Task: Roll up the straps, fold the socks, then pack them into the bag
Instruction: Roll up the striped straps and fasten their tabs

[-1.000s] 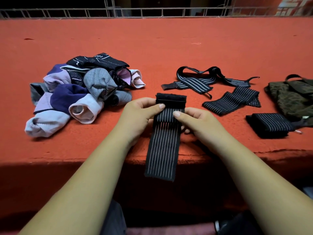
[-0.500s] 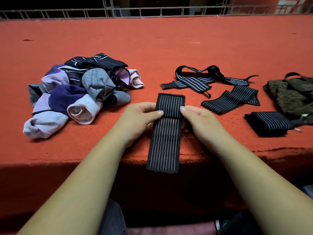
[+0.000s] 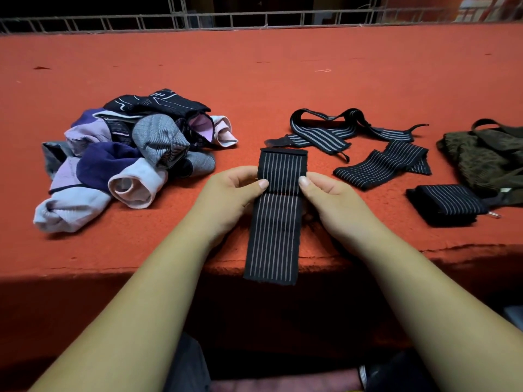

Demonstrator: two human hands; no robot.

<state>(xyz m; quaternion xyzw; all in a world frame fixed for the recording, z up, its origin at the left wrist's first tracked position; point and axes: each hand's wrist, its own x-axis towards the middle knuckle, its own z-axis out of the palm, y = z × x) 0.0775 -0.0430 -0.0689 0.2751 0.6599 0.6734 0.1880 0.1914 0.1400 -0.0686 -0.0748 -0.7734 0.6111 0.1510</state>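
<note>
A black strap with thin white stripes (image 3: 276, 222) lies lengthwise in front of me, its lower end hanging over the ledge's front edge. My left hand (image 3: 229, 193) pinches its left edge and my right hand (image 3: 328, 196) pinches its right edge, thumbs on top near a crease. A rolled strap (image 3: 444, 203) sits to the right. Two unrolled straps lie behind: a flat one (image 3: 382, 168) and a looped one (image 3: 319, 131). A pile of socks (image 3: 127, 154) in purple, grey, pink and black is on the left. The dark olive bag (image 3: 486, 157) lies at the far right.
Everything rests on a wide red-orange ledge (image 3: 283, 75) whose front edge (image 3: 113, 267) drops into shadow. A metal railing (image 3: 254, 18) runs along the far side. My knees in dark clothing show below the ledge.
The folded-over top end of the held strap has been laid out flat, so the strap now reaches farther from me. My thumbs have shifted slightly along its edges.
</note>
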